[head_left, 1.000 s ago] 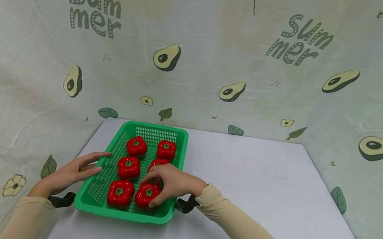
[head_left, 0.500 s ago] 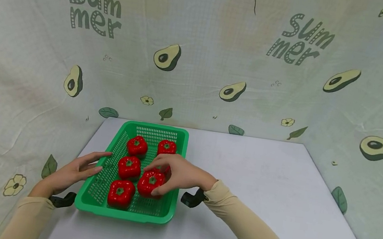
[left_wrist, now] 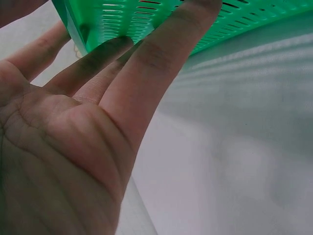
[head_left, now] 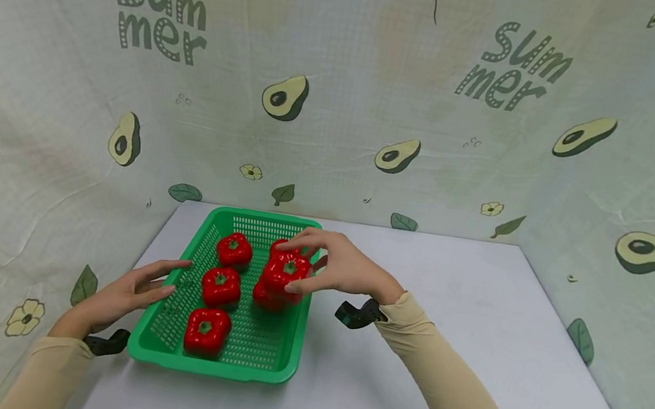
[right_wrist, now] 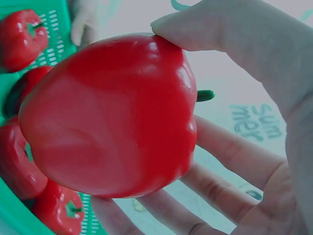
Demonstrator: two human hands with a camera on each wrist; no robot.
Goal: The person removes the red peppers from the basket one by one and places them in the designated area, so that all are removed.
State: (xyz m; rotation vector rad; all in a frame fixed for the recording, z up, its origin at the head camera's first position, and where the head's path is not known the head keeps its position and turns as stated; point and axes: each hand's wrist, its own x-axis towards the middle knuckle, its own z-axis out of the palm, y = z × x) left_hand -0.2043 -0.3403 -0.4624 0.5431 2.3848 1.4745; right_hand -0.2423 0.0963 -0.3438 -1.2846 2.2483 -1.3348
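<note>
My right hand [head_left: 340, 266] holds a red bell pepper [head_left: 286, 274] between thumb and fingers, raised over the right side of a green plastic basket [head_left: 210, 367]. In the right wrist view the held pepper [right_wrist: 117, 117] lies on its side across that view, its short green stem toward the palm. My left hand [head_left: 123, 294] rests at the basket's left rim with fairly straight fingers; in the left wrist view its fingers [left_wrist: 151, 63] touch the slotted outer wall. Three peppers stand in the basket's left column, the nearest one [head_left: 207, 332] at the front. Two more, partly hidden by the held pepper, are on the right.
A white table [head_left: 423, 330] extends to the right of the basket. Behind and at both sides hangs a pale cloth [head_left: 333, 163] printed with avocados and lettering. A black wrist camera [head_left: 359, 314] sits on the right wrist, and another [head_left: 108, 343] on the left.
My right hand has lifted the front right pepper from the basket floor and carried it up, back and slightly rightward. My left hand and the basket have stayed in place.
</note>
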